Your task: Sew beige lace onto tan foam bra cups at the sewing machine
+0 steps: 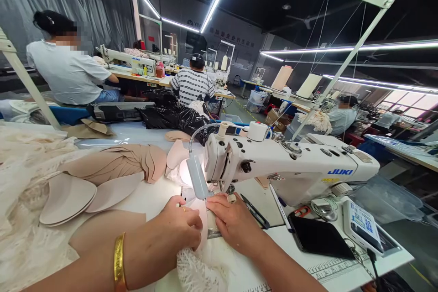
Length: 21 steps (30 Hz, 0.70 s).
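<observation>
My left hand [183, 226], a gold bangle at its wrist, has its fingers curled closed at the edge of a pale beige fabric piece [202, 221]. White lace [201, 271] spills out below that hand. On the other side of the piece, my right hand [232, 219] lies with fingers stretched flat, just in front of the needle area. Both hands are at the head of a white sewing machine [253, 159]. A small grey lamp [197, 178] lights the spot and hides the needle and presser foot.
Beige molded cup pieces [116, 162] are stacked at the left beside heaped lace [20, 200]. Black tweezers [255, 212], a white pen [279, 205], a phone [320, 237] and a white control box [362, 226] lie at the right. Other people sit at machines beyond.
</observation>
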Each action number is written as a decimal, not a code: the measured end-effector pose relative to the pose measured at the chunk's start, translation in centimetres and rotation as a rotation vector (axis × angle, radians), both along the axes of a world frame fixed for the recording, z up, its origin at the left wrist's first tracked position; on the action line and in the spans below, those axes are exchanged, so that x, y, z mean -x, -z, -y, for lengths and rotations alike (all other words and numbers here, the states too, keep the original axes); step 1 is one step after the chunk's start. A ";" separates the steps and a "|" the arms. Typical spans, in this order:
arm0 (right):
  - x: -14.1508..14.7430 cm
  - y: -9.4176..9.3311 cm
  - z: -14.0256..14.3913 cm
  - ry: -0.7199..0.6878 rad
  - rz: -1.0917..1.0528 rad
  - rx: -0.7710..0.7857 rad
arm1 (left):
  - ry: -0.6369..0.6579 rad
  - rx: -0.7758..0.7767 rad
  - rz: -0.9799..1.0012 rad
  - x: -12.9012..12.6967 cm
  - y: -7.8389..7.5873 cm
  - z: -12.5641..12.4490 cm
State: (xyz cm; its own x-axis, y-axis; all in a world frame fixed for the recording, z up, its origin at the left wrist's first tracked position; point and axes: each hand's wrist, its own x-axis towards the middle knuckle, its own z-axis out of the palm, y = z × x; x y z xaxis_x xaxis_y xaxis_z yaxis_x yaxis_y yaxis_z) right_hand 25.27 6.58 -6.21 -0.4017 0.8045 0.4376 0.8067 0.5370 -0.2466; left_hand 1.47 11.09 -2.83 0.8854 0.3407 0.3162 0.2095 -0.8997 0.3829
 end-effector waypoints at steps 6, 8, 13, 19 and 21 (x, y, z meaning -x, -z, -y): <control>-0.1 0.5 0.1 0.001 0.025 -0.019 | 0.033 -0.028 -0.031 0.2 -0.2 -0.1; -0.2 0.6 0.1 0.001 0.030 -0.019 | 0.031 -0.018 -0.036 0.2 -0.2 -0.1; -0.2 0.7 0.2 0.003 0.034 -0.006 | 0.043 -0.008 -0.043 0.4 -0.2 -0.1; -0.1 0.5 0.1 -0.017 -0.001 -0.026 | 0.041 -0.015 -0.037 0.6 0.0 -0.8; -0.1 0.4 0.1 -0.021 -0.001 -0.022 | 0.038 -0.028 -0.027 0.6 0.1 -1.2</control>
